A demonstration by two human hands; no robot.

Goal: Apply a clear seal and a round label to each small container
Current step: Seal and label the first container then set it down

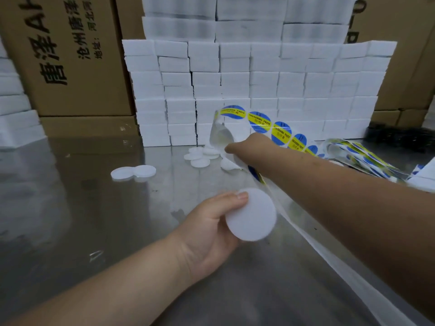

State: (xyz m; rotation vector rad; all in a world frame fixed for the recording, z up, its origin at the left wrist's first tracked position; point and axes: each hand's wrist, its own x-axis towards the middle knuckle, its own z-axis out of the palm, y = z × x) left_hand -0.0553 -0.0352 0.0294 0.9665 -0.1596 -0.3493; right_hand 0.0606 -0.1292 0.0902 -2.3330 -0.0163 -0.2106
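We held the white round plastic container (250, 215) in our left hand (211, 222), fingers curled round it, over the steel counter (94, 208) | right hand (249, 145) at the blue-and-yellow round label strip (281, 130) near the back edge, fingers hidden, state unreadable | we judged: peel cleanly, centre it.

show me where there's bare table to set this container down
Widest bare table lies left of the left hand holding the container, nearer than the two lids. Another patch runs between that hand and the white strip. Crowded: the small lids by the white boxes, and the label strips at right.
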